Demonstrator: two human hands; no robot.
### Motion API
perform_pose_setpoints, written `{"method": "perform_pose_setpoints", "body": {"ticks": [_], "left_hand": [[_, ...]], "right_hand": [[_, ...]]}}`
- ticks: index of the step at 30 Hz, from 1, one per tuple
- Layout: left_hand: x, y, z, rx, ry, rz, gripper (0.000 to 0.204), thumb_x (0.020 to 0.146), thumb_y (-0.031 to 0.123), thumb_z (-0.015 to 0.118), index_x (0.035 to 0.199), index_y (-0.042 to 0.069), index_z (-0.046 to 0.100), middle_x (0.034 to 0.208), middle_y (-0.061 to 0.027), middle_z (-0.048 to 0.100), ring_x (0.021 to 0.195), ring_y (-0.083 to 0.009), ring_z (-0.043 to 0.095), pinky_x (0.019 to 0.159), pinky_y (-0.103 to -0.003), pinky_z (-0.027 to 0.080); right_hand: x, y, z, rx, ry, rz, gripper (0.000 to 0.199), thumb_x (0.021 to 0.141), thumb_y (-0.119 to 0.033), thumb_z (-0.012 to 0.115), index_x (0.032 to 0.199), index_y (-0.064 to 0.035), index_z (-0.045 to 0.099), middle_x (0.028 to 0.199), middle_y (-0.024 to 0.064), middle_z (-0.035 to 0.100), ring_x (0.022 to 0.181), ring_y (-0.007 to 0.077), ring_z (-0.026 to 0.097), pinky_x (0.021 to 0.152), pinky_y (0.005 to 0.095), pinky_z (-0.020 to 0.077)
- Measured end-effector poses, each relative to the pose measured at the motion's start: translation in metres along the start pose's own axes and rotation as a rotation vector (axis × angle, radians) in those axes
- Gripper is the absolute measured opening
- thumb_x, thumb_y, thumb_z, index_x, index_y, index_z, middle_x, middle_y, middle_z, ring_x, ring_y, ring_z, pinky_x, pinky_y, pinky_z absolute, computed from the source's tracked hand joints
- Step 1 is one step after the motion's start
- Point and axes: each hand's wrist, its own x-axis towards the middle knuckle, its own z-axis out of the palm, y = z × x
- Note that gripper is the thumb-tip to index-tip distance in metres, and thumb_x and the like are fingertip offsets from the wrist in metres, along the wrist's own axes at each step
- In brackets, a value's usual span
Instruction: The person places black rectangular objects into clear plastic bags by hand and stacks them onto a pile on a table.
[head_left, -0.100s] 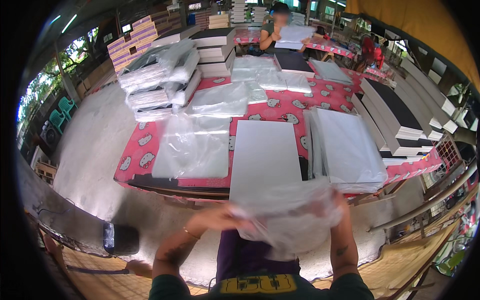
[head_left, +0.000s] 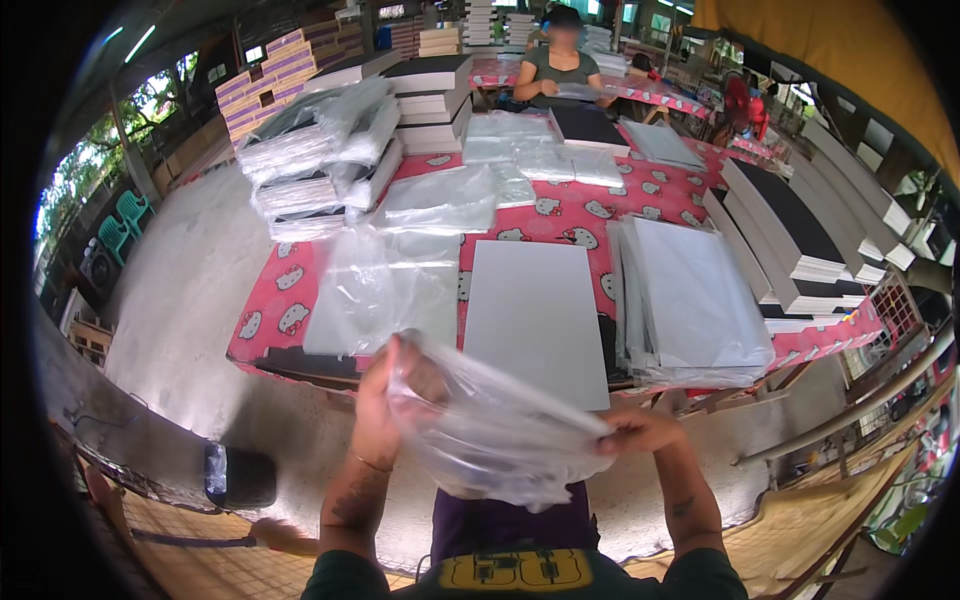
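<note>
bag [head_left: 500,430] between hands [head_left: 645,430] (bagged white stack [head_left: 700,290] nearby)

Left hand [head_left: 376,398] higher, right hand [head_left: 640,432] lower, across a plastic bag [head_left: 490,435]

The left hand meets the bag's left end, upright; its fingers show blurrily through the film, whether inside or behind it being unclear. Below the bag's left end, the left forearm [head_left: 355,495] rises steeply to a bent wrist (a thin bracelet [head_left: 372,463] circles it). At the bag's right end, the right hand points inward, its thumb and fingers closed on the edge. The right forearm [head_left: 692,503] angles up beyond that end, elbow bent.
</note>
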Motion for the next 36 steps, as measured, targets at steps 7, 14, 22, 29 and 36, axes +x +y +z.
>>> {"method": "perform_pose_setpoints", "body": {"ticks": [7,14,22,29,36], "left_hand": [[-0.009,0.0,-0.031,0.564,-0.372,0.001,0.02,0.087,0.018,0.065,0.096,0.0,0.061,0.106,-0.0123,0.065,0.092,-0.0233,0.065,0.077,-0.032,0.053],[-0.013,0.012,-0.039,1.1,-0.371,-0.37,0.018,0.083,0.012,0.065,0.095,-0.002,0.065,0.105,-0.0184,0.065,0.096,-0.0268,0.065,0.088,-0.042,0.052],[-0.036,0.009,-0.051,0.093,0.18,0.073,0.021,0.082,0.012,0.06,0.098,-0.001,0.059,0.086,-0.0102,0.062,0.072,-0.0191,0.063,0.067,-0.032,0.054],[-0.032,-0.092,-0.063,0.858,0.757,0.229,0.037,0.084,0.004,0.05,0.12,0.002,0.056,0.076,-0.0103,0.062,0.058,-0.0182,0.057,0.056,-0.03,0.046],[-0.037,-0.096,-0.058,1.295,0.687,0.147,0.047,0.083,0.008,0.054,0.13,0.001,0.049,0.069,-0.0195,0.059,0.053,-0.0241,0.054,0.054,-0.036,0.044]], "right_hand": [[0.011,-0.011,0.022,0.279,0.4,0.169,0.024,0.09,-0.028,0.058,0.097,-0.005,0.063,0.086,0.0063,0.064,0.08,0.0185,0.064,0.072,0.0341,0.0521],[-0.01,0.058,0.003,0.768,0.429,-0.072,0.032,0.086,-0.024,0.063,0.111,-0.0048,0.061,0.099,0.0079,0.063,0.087,0.0171,0.06,0.09,0.0402,0.0431],[-0.007,0.001,0.032,0.846,0.487,0.043,0.036,0.083,-0.015,0.06,0.115,0.0022,0.056,0.101,0.0068,0.061,0.091,0.0154,0.056,0.078,0.0338,0.0445],[0.002,0.044,0.086,-0.106,1.091,0.433,0.048,0.08,0.007,0.04,0.127,0.0004,0.049,0.107,0.0121,0.061,0.068,0.0125,0.056,0.057,0.0278,0.0502],[0.01,0.068,0.095,-0.303,1.066,0.364,0.054,0.079,0.009,0.035,0.131,0.0006,0.048,0.107,0.0127,0.059,0.068,0.0107,0.055,0.054,0.0242,0.0469]]}}
